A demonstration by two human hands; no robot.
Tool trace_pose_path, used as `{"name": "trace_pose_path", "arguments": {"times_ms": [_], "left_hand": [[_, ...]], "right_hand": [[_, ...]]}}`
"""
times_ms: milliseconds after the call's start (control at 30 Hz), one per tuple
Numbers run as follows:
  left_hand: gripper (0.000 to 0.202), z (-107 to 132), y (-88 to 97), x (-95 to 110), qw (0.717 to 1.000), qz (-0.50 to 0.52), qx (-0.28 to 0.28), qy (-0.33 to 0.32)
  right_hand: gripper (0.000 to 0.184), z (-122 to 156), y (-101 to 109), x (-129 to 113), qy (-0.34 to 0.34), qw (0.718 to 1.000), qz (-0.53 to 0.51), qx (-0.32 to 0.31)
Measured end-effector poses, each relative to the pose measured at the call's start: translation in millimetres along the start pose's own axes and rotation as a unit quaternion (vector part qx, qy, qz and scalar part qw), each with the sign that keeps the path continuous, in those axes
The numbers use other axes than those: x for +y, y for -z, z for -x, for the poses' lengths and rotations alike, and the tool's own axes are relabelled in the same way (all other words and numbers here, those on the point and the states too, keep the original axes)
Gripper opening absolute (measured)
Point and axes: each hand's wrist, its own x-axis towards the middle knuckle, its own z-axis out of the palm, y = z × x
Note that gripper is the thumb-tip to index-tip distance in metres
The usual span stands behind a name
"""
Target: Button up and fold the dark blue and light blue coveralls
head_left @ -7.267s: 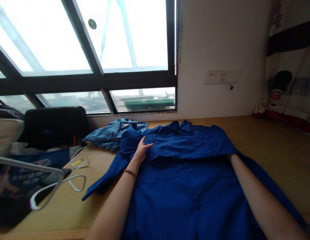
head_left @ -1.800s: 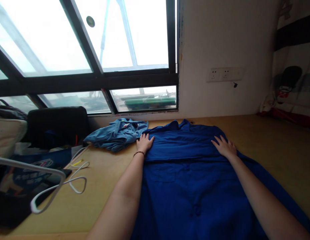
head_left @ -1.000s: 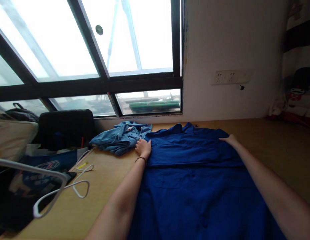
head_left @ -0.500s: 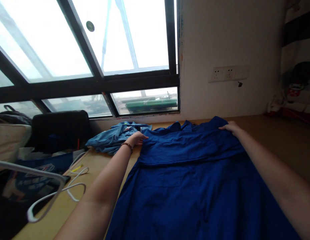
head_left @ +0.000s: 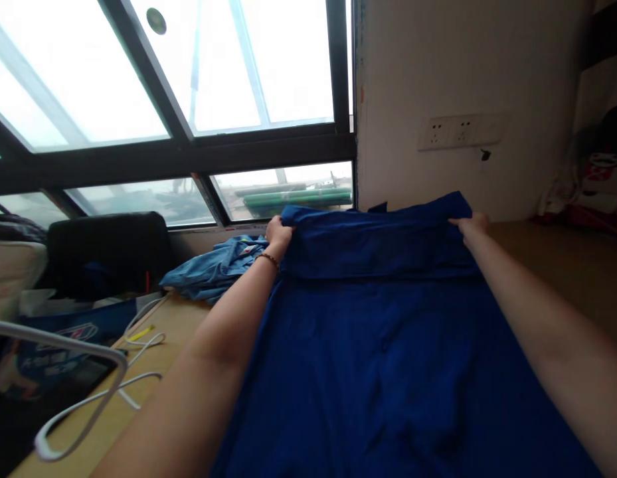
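Note:
A large dark blue garment [head_left: 368, 358] spreads over the tabletop towards me, its far end folded over into a band. My left hand [head_left: 279, 234] pinches the left far corner of that band, and a beaded bracelet circles the wrist. At the opposite far corner, my right hand [head_left: 471, 229] grips the cloth between thumb and fingers. Between both hands the far edge is stretched fairly straight and looks raised. Which garment it is, I cannot tell for sure. Just left of my left hand lies a crumpled lighter blue garment [head_left: 208, 269].
A white cable [head_left: 121, 392] loops over the left edge of the wooden table [head_left: 183, 318]. Beyond that edge stand a black chair back [head_left: 109, 252] and a printed blue bag [head_left: 64, 338]. A window [head_left: 268, 153] and a wall with power sockets [head_left: 462, 131] bound the far side.
Both hands have lifted the far edge of the dark blue garment up and away from me, pulling it straighter. The view has shifted slightly.

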Motion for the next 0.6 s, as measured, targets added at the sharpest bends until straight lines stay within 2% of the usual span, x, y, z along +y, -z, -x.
{"name": "trace_pose_path", "arguments": {"times_ms": [67,133,233,300,400,500,567,600], "left_hand": [[0.030,-21,1.1,21,0.999,0.011,0.027,-0.021],[0.034,-31,5.4,41,0.994,0.097,0.027,-0.052],[0.041,-18,17.8,60,0.963,0.263,0.005,-0.061],[0.045,8,30.7,62,0.943,0.328,-0.015,-0.048],[0.050,61,57.7,48,0.930,0.362,-0.048,-0.036],[0.054,120,91.7,18,0.934,0.349,-0.081,-0.003],[0.055,158,116.9,-9,0.943,0.310,-0.110,0.041],[0.054,175,129.7,-23,0.946,0.285,-0.139,0.062]], "right_hand": [[0.044,-13,6,-20,0.046,0.996,-0.070,0.042],[0.045,-21,16,-34,0.094,0.979,-0.169,0.067],[0.045,-15,37,-44,0.130,0.952,-0.275,0.036],[0.043,3,53,-42,0.128,0.941,-0.312,-0.008],[0.043,46,85,-28,0.114,0.928,-0.345,-0.084],[0.047,101,125,4,0.071,0.938,-0.315,-0.124],[0.050,135,155,34,0.048,0.958,-0.248,-0.139],[0.053,151,170,50,0.044,0.962,-0.202,-0.176]]}}
